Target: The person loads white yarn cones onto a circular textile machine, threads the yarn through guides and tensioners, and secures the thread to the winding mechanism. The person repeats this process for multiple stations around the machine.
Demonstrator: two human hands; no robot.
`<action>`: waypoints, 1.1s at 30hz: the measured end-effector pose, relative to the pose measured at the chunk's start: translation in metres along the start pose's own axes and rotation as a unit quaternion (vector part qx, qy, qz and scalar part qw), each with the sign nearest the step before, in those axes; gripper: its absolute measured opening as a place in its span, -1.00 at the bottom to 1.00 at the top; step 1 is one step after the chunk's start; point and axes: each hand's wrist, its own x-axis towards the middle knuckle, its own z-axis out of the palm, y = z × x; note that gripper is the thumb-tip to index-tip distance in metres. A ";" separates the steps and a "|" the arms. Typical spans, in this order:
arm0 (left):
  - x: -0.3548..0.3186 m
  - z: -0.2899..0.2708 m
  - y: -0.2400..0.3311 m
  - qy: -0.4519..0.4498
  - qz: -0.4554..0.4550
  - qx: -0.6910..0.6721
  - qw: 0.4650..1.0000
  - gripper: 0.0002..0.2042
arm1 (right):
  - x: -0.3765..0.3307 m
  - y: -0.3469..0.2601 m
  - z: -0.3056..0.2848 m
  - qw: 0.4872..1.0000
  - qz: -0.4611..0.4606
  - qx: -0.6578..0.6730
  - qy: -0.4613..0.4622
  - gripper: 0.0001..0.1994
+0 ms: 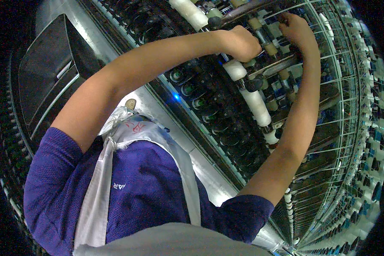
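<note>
Both my arms reach over a long spinning machine with white rollers. My left hand (243,44) is closed in a fist above the roller line, just beyond a white fuzzy roller (234,69); its fingertips are hidden. Farther right, my right hand (296,30) is bent at the wrist with its fingers curled together near the far wire grid. Whatever is in either hand is too small or hidden to make out. Between the hands sit small beige rollers (269,48) and a dark metal arm (275,66). A black round knob (255,83) lies below my left hand.
Dark spindles (192,90) run in a row along the machine's near side. A blue light (176,97) shines on the metal rail. A black box-like container (45,64) stands at left. White wire grid (339,106) and hanging white bobbins (373,170) line the right.
</note>
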 end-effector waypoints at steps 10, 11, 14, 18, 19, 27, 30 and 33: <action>0.009 0.033 -0.012 0.043 -0.002 -0.008 0.999 -0.86 | -0.012 -0.020 -0.012 0.992 -0.071 0.071 0.074 -0.69; 0.009 0.037 -0.006 0.113 0.033 -0.008 0.993 -0.86 | -0.017 -0.021 -0.014 0.999 -0.007 0.030 0.021 -0.66; -0.006 0.041 0.009 0.230 0.017 -0.021 0.973 -0.87 | -0.019 -0.025 -0.016 0.998 0.017 0.056 -0.017 -0.71; -0.067 0.053 0.011 0.488 0.174 -0.049 0.854 -0.82 | -0.028 -0.006 -0.001 0.994 -0.020 0.099 0.045 -0.73; -0.099 0.064 0.002 0.475 0.180 -0.029 0.861 -0.81 | -0.025 -0.004 0.003 0.996 0.027 0.076 0.031 -0.72; -0.510 0.156 -0.116 0.259 -0.374 -0.055 0.889 -0.54 | -0.038 -0.115 -0.039 0.937 -0.102 -0.002 0.335 -0.81; -0.660 0.151 -0.110 0.180 -0.590 0.059 0.785 -0.04 | -0.018 -0.263 -0.025 0.949 -0.203 0.063 0.231 -0.82; -0.754 0.138 -0.120 0.106 -0.598 0.094 0.789 0.13 | 0.006 -0.431 0.030 0.884 -0.381 0.266 0.053 -0.64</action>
